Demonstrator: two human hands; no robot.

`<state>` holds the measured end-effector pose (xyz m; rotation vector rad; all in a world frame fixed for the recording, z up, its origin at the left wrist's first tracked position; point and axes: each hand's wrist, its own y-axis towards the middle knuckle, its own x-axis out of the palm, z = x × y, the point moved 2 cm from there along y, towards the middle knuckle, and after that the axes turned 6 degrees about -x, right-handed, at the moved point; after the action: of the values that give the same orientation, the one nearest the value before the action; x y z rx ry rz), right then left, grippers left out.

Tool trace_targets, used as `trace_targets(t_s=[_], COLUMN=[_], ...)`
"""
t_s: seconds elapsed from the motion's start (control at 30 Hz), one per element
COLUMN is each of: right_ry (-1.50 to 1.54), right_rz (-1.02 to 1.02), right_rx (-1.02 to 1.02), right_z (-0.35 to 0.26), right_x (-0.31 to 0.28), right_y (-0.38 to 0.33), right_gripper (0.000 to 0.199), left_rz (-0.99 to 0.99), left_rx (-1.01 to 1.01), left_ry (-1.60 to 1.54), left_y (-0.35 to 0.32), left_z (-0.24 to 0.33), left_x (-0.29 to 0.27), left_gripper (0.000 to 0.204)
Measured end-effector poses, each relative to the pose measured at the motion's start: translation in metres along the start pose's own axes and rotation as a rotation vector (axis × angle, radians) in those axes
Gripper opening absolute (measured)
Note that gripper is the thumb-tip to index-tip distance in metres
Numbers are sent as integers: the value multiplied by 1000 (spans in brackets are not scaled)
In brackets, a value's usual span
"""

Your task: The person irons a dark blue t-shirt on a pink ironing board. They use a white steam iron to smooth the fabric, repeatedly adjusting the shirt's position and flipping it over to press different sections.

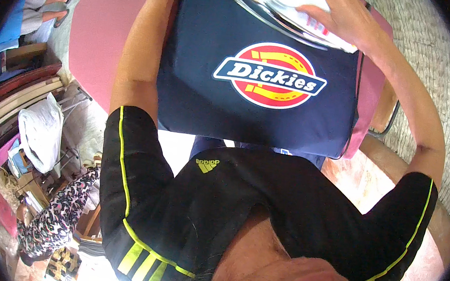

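A dark navy cloth piece [198,74] lies spread over a pink padded ironing board [100,38]. On its front is a round red and yellow emblem [273,75] crossed by a dark banner. My right hand [343,14] is closed around the handle of a white and silver clothes iron [284,17]. The iron is slightly blurred and sits over the cloth just beyond the emblem, its pointed end toward the left. Along the cloth's left side my left forearm reaches forward, and the hand lies past the upper picture edge, out of sight. A thin dark cord runs down the cloth's right edge.
Stacked boards [19,101], a white plastic bag [41,130] and household clutter crowd the left side. Another person's legs [49,7] show at the far left, and someone in patterned clothing [61,212] is at the lower left. A curved brown edge [389,160] lies at the right.
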<state>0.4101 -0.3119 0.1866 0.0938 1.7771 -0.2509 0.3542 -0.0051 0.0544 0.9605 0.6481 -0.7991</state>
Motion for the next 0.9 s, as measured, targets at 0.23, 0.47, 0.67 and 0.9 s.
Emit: trace_targets(t_s=[0.23, 0.47, 0.67, 0.9], right_ry=[79, 138, 189, 350], right_rz=[105, 201, 442, 468], right_rx=[173, 245, 223, 369], right_z=[6, -45, -44, -50], right_x=[21, 1, 9, 4], right_y=[-14, 55, 75, 120], right_gripper=[42, 47, 46, 49], left_rz=[-135, -202, -91, 29], left_rx=[13, -28, 59, 24], left_ry=[-33, -122, -298, -244], left_y=[17, 19, -8, -26], left_z=[-2, -14, -46, -56], left_x=[-2, -7, -15, -18], left_gripper=[49, 46, 30, 18])
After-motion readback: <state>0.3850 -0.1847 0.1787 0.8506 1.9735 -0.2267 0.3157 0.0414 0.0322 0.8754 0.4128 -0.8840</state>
